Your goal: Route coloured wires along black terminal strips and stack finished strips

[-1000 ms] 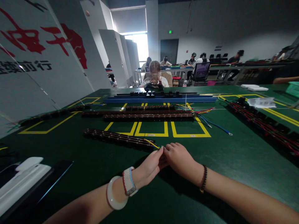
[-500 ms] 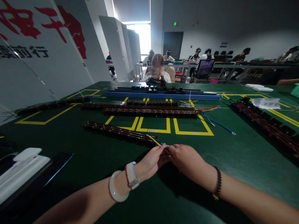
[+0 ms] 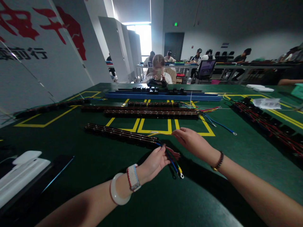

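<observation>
Yellow insulation now runs out on its own line: half a second ago my two hands met over the wire ends and hid them, and now they stand apart. The dark strip (image 3: 118, 134) that these leads come from lies slantwise on the green table (image 3: 94, 160), in front of me, its wired end close to my fingers; it has stayed about where it was.

With my left hand (image 3: 157, 162) I pinch the blue and green wires (image 3: 174, 165) between thumb and fingers, just past the strip's end. Their tips have come into sight — a ring terminal (image 3: 181, 176) with a yellow sleeve hangs beyond my grip. My right hand (image 3: 193, 142) has moved up and away, fingertips closed on the yellow wire (image 3: 161, 133), which is drawn out sideways from the strip; the far tip is hidden by my fingers.

Beyond that, yellow tape (image 3: 205, 134) marks out boxes on the tabletop. Longer dark strips (image 3: 151, 114) lie across them, with a blue rail (image 3: 163, 97) behind. To my right rests a strip with red wires (image 3: 267, 127). Across the table a person (image 3: 167, 78) sits — both hands raised near a black object (image 3: 156, 83).
</observation>
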A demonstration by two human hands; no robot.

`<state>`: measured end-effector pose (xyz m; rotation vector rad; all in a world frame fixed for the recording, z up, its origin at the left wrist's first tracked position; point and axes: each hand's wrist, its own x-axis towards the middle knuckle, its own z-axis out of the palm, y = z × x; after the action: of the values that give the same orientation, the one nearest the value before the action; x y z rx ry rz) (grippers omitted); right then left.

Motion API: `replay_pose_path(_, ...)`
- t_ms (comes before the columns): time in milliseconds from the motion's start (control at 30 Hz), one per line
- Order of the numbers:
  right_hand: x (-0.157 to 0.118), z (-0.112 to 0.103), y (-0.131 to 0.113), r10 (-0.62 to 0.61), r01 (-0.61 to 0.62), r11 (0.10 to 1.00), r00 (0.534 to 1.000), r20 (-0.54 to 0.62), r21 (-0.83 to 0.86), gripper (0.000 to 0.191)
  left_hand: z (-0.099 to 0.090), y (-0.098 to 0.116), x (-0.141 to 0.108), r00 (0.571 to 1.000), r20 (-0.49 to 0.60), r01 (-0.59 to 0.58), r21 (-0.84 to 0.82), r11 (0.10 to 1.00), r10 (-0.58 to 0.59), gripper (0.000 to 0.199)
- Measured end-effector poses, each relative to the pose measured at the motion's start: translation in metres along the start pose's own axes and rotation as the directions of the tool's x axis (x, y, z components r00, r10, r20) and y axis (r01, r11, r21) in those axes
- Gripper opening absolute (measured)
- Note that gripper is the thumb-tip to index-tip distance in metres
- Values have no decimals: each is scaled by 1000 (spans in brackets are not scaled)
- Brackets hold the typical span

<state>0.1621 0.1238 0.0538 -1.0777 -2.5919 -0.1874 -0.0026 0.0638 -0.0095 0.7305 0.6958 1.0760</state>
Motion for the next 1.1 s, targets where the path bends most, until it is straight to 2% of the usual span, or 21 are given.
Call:
replay_pose_path(67,3,12,14,-44,44,999,999,4,-21,23,0,0,0,1000,5,1,11,1000,-1,30)
replay_pose_path(200,3,33,26,-142,153,984,984,108,-94,24,-5,-2,2,999,32,3,13,1000,-3,33)
replay_pose_path(300,3,38,25,-190,210,972,968,166,-107,25,-7,-3,2,999,51,4,9,1000,-5,31)
replay_pose_path(367,4,34,21,-191,215,965,968,162,-147,23,-6,-2,2,999,48,7,2,1000,-7,29)
replay_pose_path(467,3,16,11,-138,153,962,987,84,-224,18,-2,0,0,1000,22,19,-22,1000,-19,25)
replay_pose_path(567,-4,-7,-9,-84,94,976,995,56,-195,19,-1,2,0,999,-4,39,-61,997,-39,20)
replay_pose_path(700,-20,-17,-33,-28,56,991,973,230,-118,32,-4,0,3,996,-69,53,-81,995,-59,16)
replay_pose_path(800,-27,-8,-35,-28,66,994,927,373,-88,27,-7,-1,4,999,-13,41,-66,997,-42,21)
replay_pose_path(900,-25,-2,-29,-41,33,999,873,485,24,22,-7,-1,5,998,49,35,-63,997,-32,25)
replay_pose_path(1000,-18,-6,-21,-48,-46,986,841,539,159,17,-7,0,4,998,63,25,-86,996,-19,25)
replay_pose_path(1100,-13,-16,-12,49,-175,966,848,528,191,13,-7,2,2,994,103,46,-124,991,-33,29)
